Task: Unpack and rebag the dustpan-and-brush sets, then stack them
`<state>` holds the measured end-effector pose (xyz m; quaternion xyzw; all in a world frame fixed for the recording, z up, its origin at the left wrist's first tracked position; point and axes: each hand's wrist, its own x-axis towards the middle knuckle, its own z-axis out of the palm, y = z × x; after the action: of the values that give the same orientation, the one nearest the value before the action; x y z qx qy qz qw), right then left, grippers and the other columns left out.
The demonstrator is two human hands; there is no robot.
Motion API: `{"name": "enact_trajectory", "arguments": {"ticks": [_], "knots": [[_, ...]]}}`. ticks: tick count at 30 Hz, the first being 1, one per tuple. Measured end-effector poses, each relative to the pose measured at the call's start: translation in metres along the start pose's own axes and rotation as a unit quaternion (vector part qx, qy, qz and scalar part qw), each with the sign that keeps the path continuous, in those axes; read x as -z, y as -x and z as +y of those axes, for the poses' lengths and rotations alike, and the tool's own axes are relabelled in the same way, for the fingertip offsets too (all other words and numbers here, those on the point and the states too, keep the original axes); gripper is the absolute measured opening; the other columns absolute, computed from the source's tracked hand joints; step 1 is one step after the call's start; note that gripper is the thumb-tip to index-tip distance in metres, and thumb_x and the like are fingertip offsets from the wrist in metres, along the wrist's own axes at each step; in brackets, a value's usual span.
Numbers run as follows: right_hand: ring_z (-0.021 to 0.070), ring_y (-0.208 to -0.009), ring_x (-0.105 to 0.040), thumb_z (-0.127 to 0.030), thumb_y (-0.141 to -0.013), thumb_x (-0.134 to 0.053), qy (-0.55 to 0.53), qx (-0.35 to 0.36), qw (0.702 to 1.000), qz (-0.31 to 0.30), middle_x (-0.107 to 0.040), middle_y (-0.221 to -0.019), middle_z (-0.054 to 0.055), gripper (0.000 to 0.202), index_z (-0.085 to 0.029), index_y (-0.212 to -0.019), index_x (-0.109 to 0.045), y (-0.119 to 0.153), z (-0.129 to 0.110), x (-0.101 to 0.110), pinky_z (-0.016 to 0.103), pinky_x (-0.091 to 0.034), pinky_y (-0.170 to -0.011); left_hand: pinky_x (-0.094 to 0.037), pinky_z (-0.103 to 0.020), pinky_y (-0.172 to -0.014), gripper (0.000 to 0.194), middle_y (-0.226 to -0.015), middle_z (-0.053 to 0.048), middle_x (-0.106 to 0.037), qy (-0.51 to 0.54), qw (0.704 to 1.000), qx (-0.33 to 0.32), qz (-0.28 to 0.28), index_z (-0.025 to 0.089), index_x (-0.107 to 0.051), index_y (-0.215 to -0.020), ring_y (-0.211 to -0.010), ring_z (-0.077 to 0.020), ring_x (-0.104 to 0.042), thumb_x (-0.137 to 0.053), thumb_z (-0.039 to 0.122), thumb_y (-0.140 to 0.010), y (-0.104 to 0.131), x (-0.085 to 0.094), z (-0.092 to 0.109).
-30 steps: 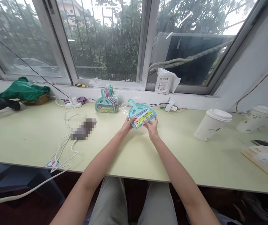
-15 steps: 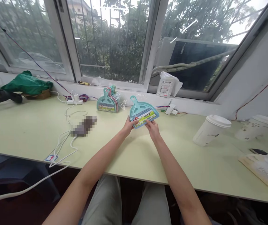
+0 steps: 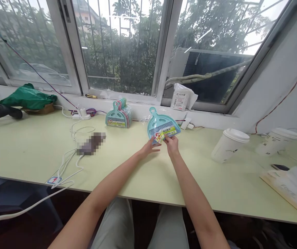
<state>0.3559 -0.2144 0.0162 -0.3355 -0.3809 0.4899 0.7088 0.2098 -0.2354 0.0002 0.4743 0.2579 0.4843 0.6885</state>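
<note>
A teal dustpan (image 3: 161, 121) with a blue brush and a yellow-green label is held above the table, its handle pointing up and slightly left. My right hand (image 3: 172, 144) grips its lower edge near the label. At its lower left corner is my left hand (image 3: 148, 148), fingers apart, the fingertips by a small colourful corner of the label. Whether the left fingers touch the dustpan is hard to tell. Left of it, a row of several similar dustpan sets (image 3: 117, 116), teal and pink, stands in clear wrap near the windowsill.
White cables and a pixelated object (image 3: 91, 143) lie at the left, near a power strip (image 3: 81, 117) and a green bag (image 3: 27, 97). Paper cups (image 3: 230, 145) and a tissue pack (image 3: 287, 190) are on the right. A white package (image 3: 182, 97) rests on the sill.
My left hand has loosened from the dustpan's lower left side and its fingers have spread. The dustpan has shifted slightly right in my right hand. The view has also shifted a little.
</note>
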Motion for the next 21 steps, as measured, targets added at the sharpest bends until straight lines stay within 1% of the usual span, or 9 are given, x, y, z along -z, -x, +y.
{"name": "enact_trajectory", "arguments": {"ticks": [1, 3, 6, 9, 11, 13, 16, 19, 21], "knots": [[0.0230, -0.095, -0.067, -0.031, -0.054, -0.082, -0.002, 0.001, 1.000, 0.003, -0.072, -0.095, 0.006, 0.041, -0.017, -0.087, -0.063, 0.000, 0.001, -0.001, 0.037, -0.058, -0.081, -0.051, -0.043, -0.089, 0.066, -0.133, -0.013, -0.053, 0.009, 0.999, -0.024, 0.024, 0.024, -0.051, -0.121, -0.120, -0.0277, -0.054, -0.056, 0.070, -0.073, -0.001, 0.001, 0.000], [0.0223, -0.095, -0.067, -0.031, -0.053, -0.082, -0.003, -0.006, 1.000, 0.001, -0.072, -0.094, 0.006, 0.042, -0.017, -0.088, -0.063, 0.002, 0.003, -0.002, 0.036, -0.058, -0.082, -0.050, -0.041, -0.090, 0.066, -0.130, -0.011, -0.055, 0.006, 0.994, -0.073, 0.081, 0.024, -0.049, -0.121, -0.115, -0.0252, -0.057, -0.067, 0.061, -0.070, -0.004, 0.003, 0.002], [0.0215, -0.092, -0.067, -0.028, -0.051, -0.083, -0.004, -0.027, 1.000, -0.006, -0.072, -0.093, 0.006, 0.041, -0.017, -0.085, -0.063, 0.006, 0.009, -0.006, 0.035, -0.058, -0.081, -0.049, -0.037, -0.090, 0.068, -0.120, -0.010, -0.060, -0.064, 0.978, -0.122, 0.155, 0.021, -0.047, -0.118, -0.107, -0.0230, -0.060, -0.079, 0.045, -0.063, -0.007, 0.008, 0.003], [0.0213, -0.091, -0.068, -0.026, -0.050, -0.084, -0.008, -0.039, 0.999, -0.015, -0.072, -0.092, 0.006, 0.040, -0.016, -0.083, -0.063, 0.010, 0.012, -0.010, 0.034, -0.058, -0.080, -0.048, -0.034, -0.088, 0.054, -0.115, -0.009, -0.062, -0.142, 0.945, -0.180, 0.236, 0.020, -0.050, -0.113, -0.105, -0.0219, -0.060, -0.072, 0.045, -0.071, -0.009, 0.012, 0.002], [0.0215, -0.090, -0.068, -0.027, -0.050, -0.084, -0.010, -0.039, 0.999, -0.023, -0.072, -0.091, 0.006, 0.040, -0.017, -0.083, -0.063, 0.012, 0.013, -0.012, 0.035, -0.059, -0.080, -0.048, -0.033, -0.086, 0.053, -0.116, -0.008, -0.063, -0.165, 0.927, -0.202, 0.268, 0.022, -0.047, -0.119, -0.105, -0.0218, -0.061, -0.065, 0.048, -0.076, -0.007, 0.013, 0.003], [0.0219, -0.090, -0.068, -0.028, -0.052, -0.083, -0.010, -0.035, 0.999, -0.027, -0.071, -0.091, 0.006, 0.039, -0.017, -0.083, -0.063, 0.015, 0.014, -0.014, 0.036, -0.059, -0.080, -0.049, -0.032, -0.084, 0.059, -0.116, -0.007, -0.063, -0.175, 0.922, -0.208, 0.274, 0.025, -0.041, -0.129, -0.103, -0.0218, -0.061, -0.061, 0.050, -0.079, -0.004, 0.012, 0.004], [0.0221, -0.091, -0.068, -0.029, -0.054, -0.082, -0.011, -0.028, 0.999, -0.014, -0.071, -0.091, 0.005, 0.037, -0.018, -0.083, -0.062, 0.016, 0.015, -0.015, 0.036, -0.059, -0.080, -0.049, -0.031, -0.082, 0.071, -0.116, -0.007, -0.064, -0.192, 0.924, -0.203, 0.260, 0.026, -0.032, -0.138, -0.101, -0.0223, -0.063, -0.062, 0.052, -0.079, 0.003, 0.006, 0.005], [0.0215, -0.093, -0.068, -0.028, -0.054, -0.081, -0.030, -0.020, 0.999, 0.010, -0.071, -0.091, 0.005, 0.036, -0.019, -0.084, -0.062, 0.012, 0.012, -0.012, 0.035, -0.059, -0.081, -0.051, -0.031, -0.077, 0.085, -0.119, -0.006, -0.064, -0.188, 0.940, -0.181, 0.219, 0.029, -0.025, -0.144, -0.095, -0.0220, -0.065, -0.067, 0.052, -0.074, 0.007, -0.003, 0.000], [0.0214, -0.093, -0.068, -0.027, -0.053, -0.081, -0.045, -0.012, 0.999, 0.026, -0.071, -0.093, 0.005, 0.037, -0.019, -0.085, -0.062, 0.007, 0.008, -0.008, 0.035, -0.059, -0.080, -0.051, -0.032, -0.076, 0.098, -0.114, -0.007, -0.066, -0.172, 0.957, -0.158, 0.169, 0.029, -0.013, -0.149, -0.087, -0.0210, -0.068, -0.069, 0.052, -0.072, 0.007, -0.009, -0.004]]}}
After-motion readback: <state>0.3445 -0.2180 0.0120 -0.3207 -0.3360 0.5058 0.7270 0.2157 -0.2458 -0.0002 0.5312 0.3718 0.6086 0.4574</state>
